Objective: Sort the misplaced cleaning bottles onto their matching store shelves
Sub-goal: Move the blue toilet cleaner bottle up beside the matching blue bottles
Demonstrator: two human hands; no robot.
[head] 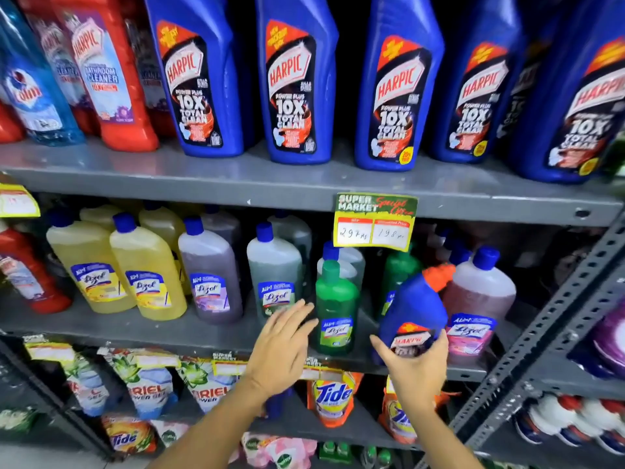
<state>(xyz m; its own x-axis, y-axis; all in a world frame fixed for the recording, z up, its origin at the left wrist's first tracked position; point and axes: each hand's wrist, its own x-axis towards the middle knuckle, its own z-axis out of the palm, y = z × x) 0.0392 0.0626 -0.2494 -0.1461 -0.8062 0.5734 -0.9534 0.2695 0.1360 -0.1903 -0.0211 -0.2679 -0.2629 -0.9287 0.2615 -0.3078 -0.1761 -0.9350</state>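
While my right hand [417, 362] gripped the tilted blue Harpic bottle [414, 309] low, my left hand [282, 346] hovered open-fingered; its swing risked toppling the green Lizol bottle [334, 309].

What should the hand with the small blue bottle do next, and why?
Probably lift it up toward the top shelf. The right hand grips a small blue Harpic bottle tilted among the Lizol bottles on the middle shelf, while the matching big blue Harpic bottles stand above. The left hand is open, holding nothing.
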